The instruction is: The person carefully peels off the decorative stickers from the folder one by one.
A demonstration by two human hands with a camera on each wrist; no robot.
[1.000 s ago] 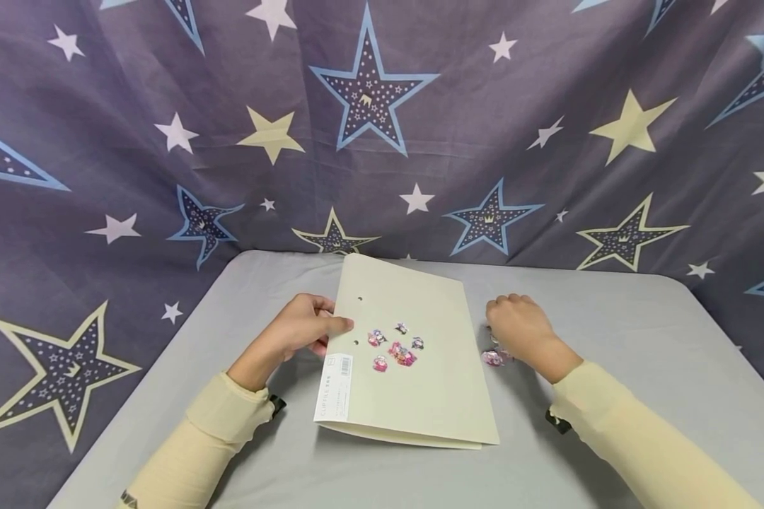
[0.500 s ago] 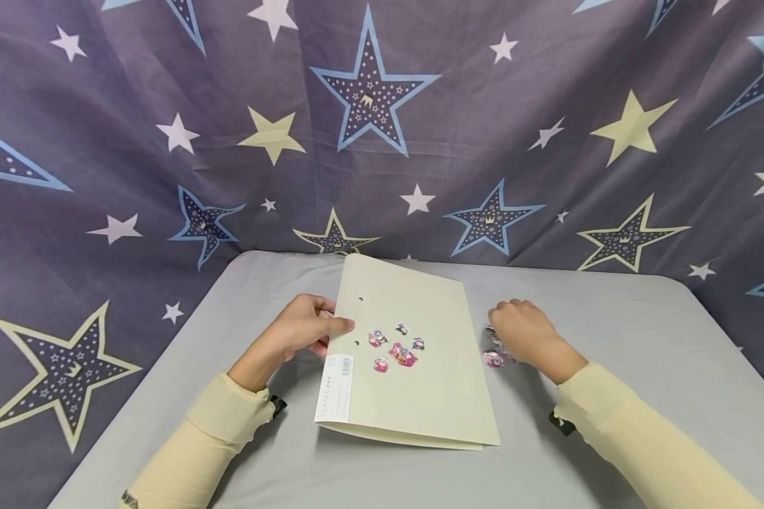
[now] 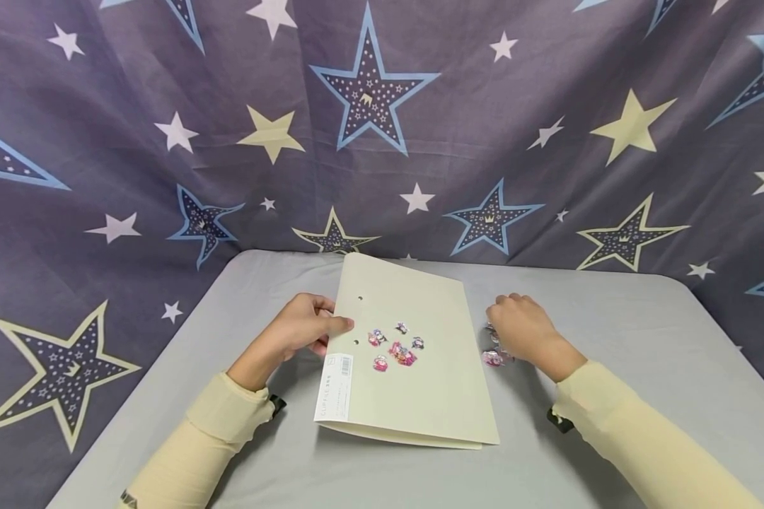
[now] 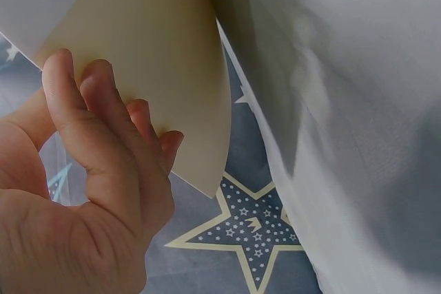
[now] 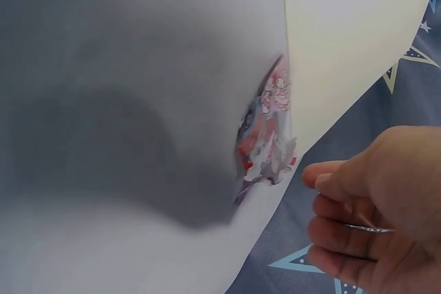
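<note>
A cream cardboard folder (image 3: 420, 396) lies on the bed-like grey surface, its lower edge gaping slightly. My left hand (image 3: 305, 322) grips its left edge, thumb on top of the cover and fingers underneath; the left wrist view shows those fingers (image 4: 103, 122) against the folder's underside. Several small cartoon stickers (image 3: 402, 353) sit on the cover. Right of the folder, my right hand (image 3: 522, 329) is over a small pile of shiny stickers (image 3: 493, 358) and partly hides it. In the right wrist view its thumb and forefinger pinch at the pale edge of the stickers (image 5: 265, 142).
A white label (image 3: 334, 389) with a barcode is on the folder's lower left corner, and two small holes (image 3: 359, 298) run along its left side. The grey cloth surface (image 3: 637, 339) extends around it. Behind hangs a purple star-patterned curtain (image 3: 452, 141).
</note>
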